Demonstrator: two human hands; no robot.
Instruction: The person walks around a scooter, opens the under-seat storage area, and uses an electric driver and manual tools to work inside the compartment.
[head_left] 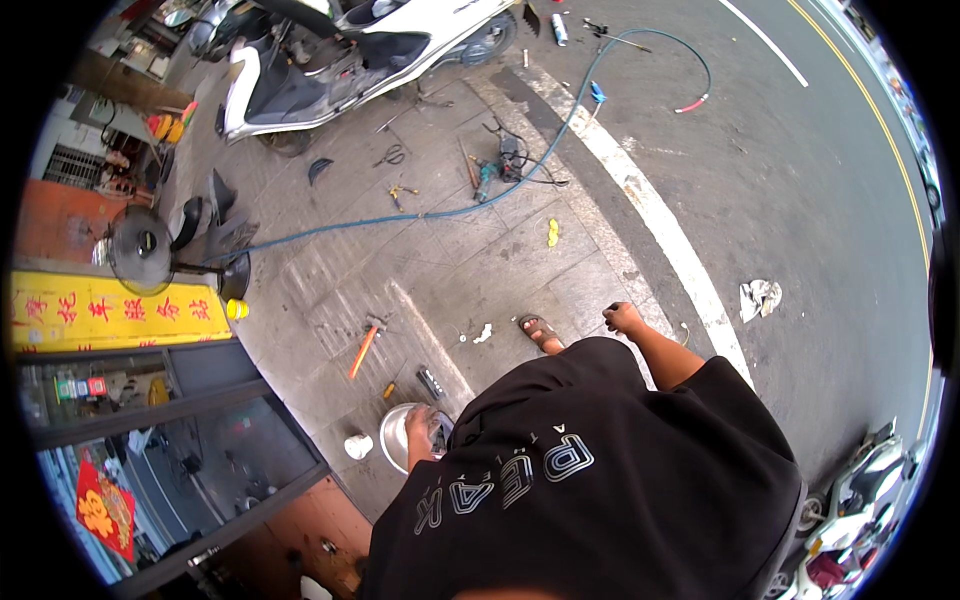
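At the lower left, my left hand (420, 424) reaches into a round metal basin (391, 438) on the pavement. Its fingers are partly lost against the dark contents, so their grip does not show. My right hand (625, 318) is held out to the right with curled, darkened fingers. Anything inside them is too small to make out. Close to the basin are a white cup-like container (358, 446), a small yellow-handled tool (389, 390) and a dark oblong object (430, 382). A hammer (366, 347) with an orange handle lies farther off.
A white scooter (370, 75) stands at the far left. A blue hose (420, 215) crosses the pavement past a teal power tool (487, 180), pliers (402, 195) and a yellow object (553, 233). To the left is a fan (141, 250); a crumpled rag (760, 299) lies right.
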